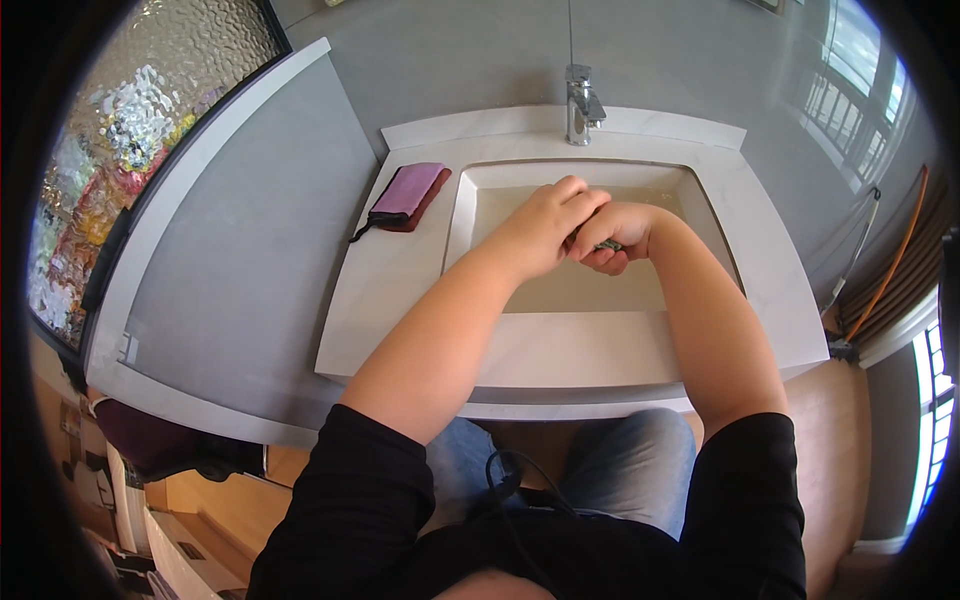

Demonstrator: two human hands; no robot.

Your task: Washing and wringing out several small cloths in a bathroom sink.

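We see the right hand (628,238) curled nearly closed around a small greenish thing (608,245); only a sliver shows between the fingers, so shape and material: can't tell. The left hand (550,228) is bent over, knuckles up, meeting the right at the fingers. Its underside is hidden, so we can't tell whether it grips the thing too. Two hands at one point probably means one steadies while the other works; small item, so a close grip makes sense.

Both hands sit over the sink (457,235), above what looks like shallow, cloudy water (570,292). We'd guess that's so drips land in the bowl. Black sleeves (375,465) end around the elbows, leaving the forearms bare, which suits wet work.

Behind the hands, the tap (580,108) stands upright on the back ledge, spout toward the bowl. On the table (385,300), left of the sink, a purple cloth (412,188) lies partly over a reddish-brown cloth (436,208): off the bowl, likely to be dry and within left-side reach.
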